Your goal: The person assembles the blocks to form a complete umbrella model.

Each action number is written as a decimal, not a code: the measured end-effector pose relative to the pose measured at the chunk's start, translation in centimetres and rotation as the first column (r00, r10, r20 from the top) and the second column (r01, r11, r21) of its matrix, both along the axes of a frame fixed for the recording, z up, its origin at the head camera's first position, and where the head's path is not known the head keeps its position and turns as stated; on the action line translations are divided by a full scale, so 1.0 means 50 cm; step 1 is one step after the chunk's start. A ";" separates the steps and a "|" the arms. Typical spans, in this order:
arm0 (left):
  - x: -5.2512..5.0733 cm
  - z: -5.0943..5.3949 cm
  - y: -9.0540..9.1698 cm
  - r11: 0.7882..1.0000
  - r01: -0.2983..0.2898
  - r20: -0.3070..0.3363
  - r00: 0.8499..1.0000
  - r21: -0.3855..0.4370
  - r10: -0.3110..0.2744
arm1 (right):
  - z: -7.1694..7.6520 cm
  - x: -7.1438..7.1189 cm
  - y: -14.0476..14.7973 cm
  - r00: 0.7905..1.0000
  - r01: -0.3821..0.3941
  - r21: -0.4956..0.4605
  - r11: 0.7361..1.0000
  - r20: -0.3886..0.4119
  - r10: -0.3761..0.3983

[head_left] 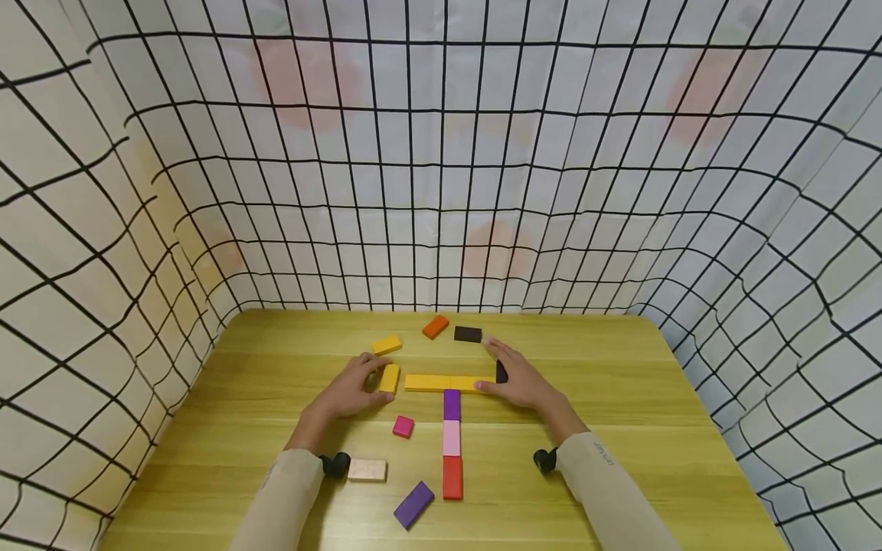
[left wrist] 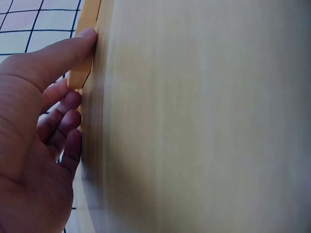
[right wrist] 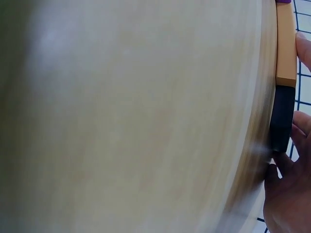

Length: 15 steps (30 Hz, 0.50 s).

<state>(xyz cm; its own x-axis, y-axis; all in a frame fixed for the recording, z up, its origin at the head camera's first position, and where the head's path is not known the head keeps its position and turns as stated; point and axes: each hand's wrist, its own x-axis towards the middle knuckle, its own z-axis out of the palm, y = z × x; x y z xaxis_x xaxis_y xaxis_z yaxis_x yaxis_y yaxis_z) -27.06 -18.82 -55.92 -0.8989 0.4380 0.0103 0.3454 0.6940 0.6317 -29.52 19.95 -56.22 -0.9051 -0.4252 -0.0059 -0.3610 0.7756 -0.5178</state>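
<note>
My left hand (head_left: 347,390) pinches a yellow block (head_left: 390,378) between thumb and fingers, just left of a row. In the left wrist view the thumb lies against that block, with the other fingers behind it. Two yellow blocks (head_left: 427,383) lie end to end in the row. My right hand (head_left: 525,383) is spread over the row's right end, thumb at the yellow block there. Partly hidden beneath it is a black block (head_left: 501,372); the right wrist view has this black block meeting the yellow one's end. A purple block (head_left: 451,405), a pink block (head_left: 451,438) and a red block (head_left: 452,478) run down from the row's middle.
Loose on the wooden table (head_left: 606,344) lie a yellow block (head_left: 387,345), an orange block (head_left: 436,327), a black block (head_left: 468,334), a small magenta block (head_left: 403,427), a beige block (head_left: 367,470) and a purple block (head_left: 414,505). Black wire mesh (head_left: 441,207) surrounds the back and sides.
</note>
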 end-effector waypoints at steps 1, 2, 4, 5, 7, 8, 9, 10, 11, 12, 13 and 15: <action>-0.001 0.001 0.003 1.000 -0.014 0.009 1.000 0.000 0.014 | -0.001 0.000 0.000 1.000 0.001 0.000 1.000 0.000 -0.001; -0.003 0.001 0.005 1.000 -0.028 0.016 0.999 0.000 0.028 | -0.002 0.000 0.001 1.000 0.002 0.001 1.000 0.001 -0.002; -0.007 0.001 0.011 0.998 -0.056 0.021 0.998 -0.002 0.056 | -0.003 -0.001 0.001 1.000 0.004 0.001 1.000 0.002 -0.004; -0.009 0.000 0.013 0.998 -0.068 0.019 0.997 -0.005 0.068 | -0.004 -0.001 0.001 1.000 0.005 0.000 1.000 0.004 -0.005; -0.013 0.000 0.019 0.996 -0.087 0.006 0.996 -0.004 0.087 | -0.004 -0.001 0.001 1.000 0.007 0.002 1.000 0.006 -0.007; -0.015 -0.001 0.022 0.996 -0.094 -0.004 0.996 -0.002 0.094 | -0.004 -0.001 0.001 1.000 0.008 0.001 1.000 0.008 -0.008; -0.018 -0.001 0.024 0.995 -0.101 -0.011 0.995 0.000 0.101 | -0.004 -0.001 0.000 1.000 0.009 -0.001 1.000 0.010 -0.009; -0.019 -0.001 0.026 0.994 -0.106 -0.019 0.994 0.001 0.106 | -0.005 -0.001 0.000 1.000 0.011 0.000 1.000 0.009 -0.011; -0.020 -0.001 0.028 0.994 -0.110 -0.025 0.994 0.002 0.110 | -0.004 -0.001 0.000 1.000 0.013 0.001 1.000 0.011 -0.013; -0.021 -0.001 0.030 0.993 -0.114 -0.029 0.993 0.006 0.114 | -0.004 -0.001 0.000 1.000 0.014 -0.001 1.000 0.012 -0.014; -0.022 0.000 0.031 0.993 -0.117 -0.029 0.993 0.005 0.117 | -0.004 -0.001 0.000 1.000 0.015 -0.002 1.000 0.015 -0.015; -0.022 0.001 0.034 0.993 -0.121 -0.027 0.992 0.003 0.121 | -0.003 -0.002 0.000 1.000 0.016 -0.001 1.000 0.016 -0.016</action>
<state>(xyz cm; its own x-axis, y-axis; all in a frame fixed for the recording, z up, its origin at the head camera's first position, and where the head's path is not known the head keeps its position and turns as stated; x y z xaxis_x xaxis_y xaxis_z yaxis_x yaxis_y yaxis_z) -28.17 -17.13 -55.88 -0.9447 0.3258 0.0363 0.2761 0.7309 0.6241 -29.61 19.94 -56.37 -0.9116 -0.4106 -0.0197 -0.3403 0.7805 -0.5245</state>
